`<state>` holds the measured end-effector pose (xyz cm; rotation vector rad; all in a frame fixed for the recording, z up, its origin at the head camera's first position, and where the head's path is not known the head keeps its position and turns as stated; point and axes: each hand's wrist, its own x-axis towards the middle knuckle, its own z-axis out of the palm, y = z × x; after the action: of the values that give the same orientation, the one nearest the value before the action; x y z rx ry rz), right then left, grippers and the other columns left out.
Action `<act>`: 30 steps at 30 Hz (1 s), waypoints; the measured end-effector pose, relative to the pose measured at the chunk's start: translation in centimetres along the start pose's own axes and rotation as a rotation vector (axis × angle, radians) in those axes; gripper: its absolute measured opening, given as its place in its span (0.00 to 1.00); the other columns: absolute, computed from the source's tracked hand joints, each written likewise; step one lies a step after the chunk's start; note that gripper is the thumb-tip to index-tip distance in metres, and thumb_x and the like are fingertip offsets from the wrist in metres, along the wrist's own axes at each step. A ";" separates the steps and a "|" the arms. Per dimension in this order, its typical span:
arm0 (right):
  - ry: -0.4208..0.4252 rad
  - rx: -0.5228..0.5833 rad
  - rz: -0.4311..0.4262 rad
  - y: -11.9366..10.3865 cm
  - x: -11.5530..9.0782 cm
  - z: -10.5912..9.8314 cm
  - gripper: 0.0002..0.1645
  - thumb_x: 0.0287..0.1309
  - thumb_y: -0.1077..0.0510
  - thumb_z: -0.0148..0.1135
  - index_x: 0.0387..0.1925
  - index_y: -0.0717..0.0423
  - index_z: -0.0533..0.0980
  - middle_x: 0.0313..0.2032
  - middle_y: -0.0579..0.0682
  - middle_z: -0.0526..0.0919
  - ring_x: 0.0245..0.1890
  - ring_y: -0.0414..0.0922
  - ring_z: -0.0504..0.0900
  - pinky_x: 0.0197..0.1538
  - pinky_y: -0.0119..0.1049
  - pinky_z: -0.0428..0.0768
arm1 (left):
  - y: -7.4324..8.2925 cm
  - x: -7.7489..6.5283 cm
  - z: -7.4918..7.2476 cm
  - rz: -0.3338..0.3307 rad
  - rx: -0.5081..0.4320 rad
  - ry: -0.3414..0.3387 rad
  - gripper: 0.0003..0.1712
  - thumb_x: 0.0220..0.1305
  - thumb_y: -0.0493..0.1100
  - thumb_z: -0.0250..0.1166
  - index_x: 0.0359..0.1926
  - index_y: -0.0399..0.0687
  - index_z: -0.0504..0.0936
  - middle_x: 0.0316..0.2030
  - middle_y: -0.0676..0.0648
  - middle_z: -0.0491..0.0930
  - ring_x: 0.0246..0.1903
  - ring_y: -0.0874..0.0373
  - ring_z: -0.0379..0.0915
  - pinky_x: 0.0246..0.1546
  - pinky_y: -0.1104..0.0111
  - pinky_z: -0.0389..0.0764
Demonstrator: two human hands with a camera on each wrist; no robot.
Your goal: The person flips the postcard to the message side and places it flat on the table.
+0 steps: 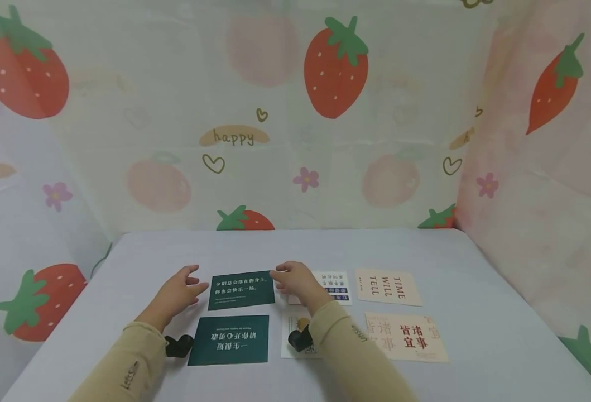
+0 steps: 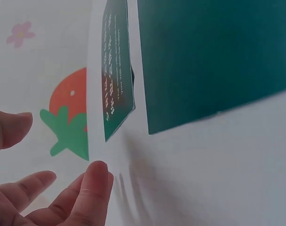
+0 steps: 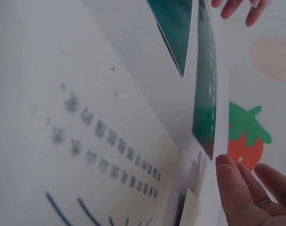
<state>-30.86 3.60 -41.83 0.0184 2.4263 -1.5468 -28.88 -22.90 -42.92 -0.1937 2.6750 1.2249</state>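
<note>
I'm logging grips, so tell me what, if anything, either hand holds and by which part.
Nothing is visibly gripped: the left hand is apart from the far green card; the right hand is at its far right corner, contact unclear.

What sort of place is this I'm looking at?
Probably an indoor tabletop booth: a white table, strawberry-print hangings behind it and at both sides, and printed cards laid in two rows.

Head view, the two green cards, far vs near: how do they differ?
Print direction: the far green card reads upright in the head view; the near green card reads upside down.
Pose: the far green card slants a little more than the near green card.
Shared: both are dark green with white print and lie on the white table.
</note>
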 end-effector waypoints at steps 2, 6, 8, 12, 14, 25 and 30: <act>-0.003 0.004 0.004 0.0 0.0 0.1 0.26 0.58 0.49 0.57 0.54 0.59 0.71 0.49 0.57 0.76 0.42 0.49 0.81 0.46 0.42 0.78 | 0.0 -0.1 0.0 -0.005 -0.005 0.003 0.41 0.63 0.51 0.58 0.69 0.43 0.49 0.61 0.31 0.61 0.46 0.47 0.75 0.47 0.54 0.76; -0.012 0.003 0.016 0.3 -0.2 0.2 0.26 0.59 0.48 0.57 0.55 0.59 0.71 0.45 0.57 0.79 0.40 0.48 0.81 0.46 0.46 0.77 | -0.2 -0.1 0.0 -0.010 -0.003 0.007 0.39 0.63 0.49 0.58 0.68 0.40 0.51 0.57 0.32 0.66 0.42 0.50 0.76 0.45 0.56 0.76; -0.017 -0.004 0.033 0.5 -0.3 0.3 0.27 0.58 0.46 0.57 0.55 0.58 0.71 0.43 0.55 0.80 0.38 0.47 0.81 0.46 0.49 0.76 | -0.3 0.0 0.2 -0.018 0.002 0.007 0.38 0.63 0.49 0.57 0.67 0.40 0.52 0.55 0.33 0.69 0.40 0.52 0.77 0.45 0.56 0.76; -0.019 -0.001 0.057 0.7 -0.4 0.4 0.28 0.58 0.45 0.57 0.55 0.56 0.71 0.40 0.54 0.81 0.37 0.46 0.80 0.46 0.49 0.76 | -0.3 0.2 0.4 -0.036 0.001 0.011 0.37 0.63 0.49 0.57 0.67 0.42 0.53 0.52 0.36 0.71 0.40 0.54 0.76 0.47 0.55 0.75; -0.012 0.000 0.057 0.7 -0.3 0.5 0.27 0.58 0.45 0.56 0.54 0.56 0.71 0.39 0.53 0.81 0.36 0.45 0.80 0.46 0.47 0.76 | -0.3 0.3 0.5 -0.039 -0.005 0.017 0.37 0.63 0.49 0.57 0.67 0.42 0.53 0.51 0.36 0.72 0.39 0.54 0.76 0.47 0.55 0.75; 0.013 0.020 0.060 0.9 -0.3 0.6 0.24 0.59 0.48 0.56 0.51 0.61 0.73 0.38 0.54 0.81 0.37 0.45 0.80 0.43 0.40 0.79 | 0.1 0.1 1.2 -0.043 -0.051 0.029 0.34 0.63 0.46 0.56 0.66 0.40 0.55 0.48 0.35 0.72 0.37 0.54 0.75 0.43 0.60 0.78; -0.006 0.043 0.054 0.8 -0.2 0.7 0.24 0.59 0.47 0.56 0.50 0.61 0.74 0.37 0.53 0.81 0.36 0.43 0.81 0.41 0.37 0.80 | -0.2 0.8 1.4 -0.047 -0.049 0.039 0.33 0.64 0.47 0.56 0.66 0.41 0.56 0.51 0.35 0.71 0.38 0.55 0.76 0.43 0.60 0.77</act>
<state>-30.36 3.38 -42.77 0.0866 2.3679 -1.5728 -29.42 -22.03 -44.12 -0.2887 2.6592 1.2865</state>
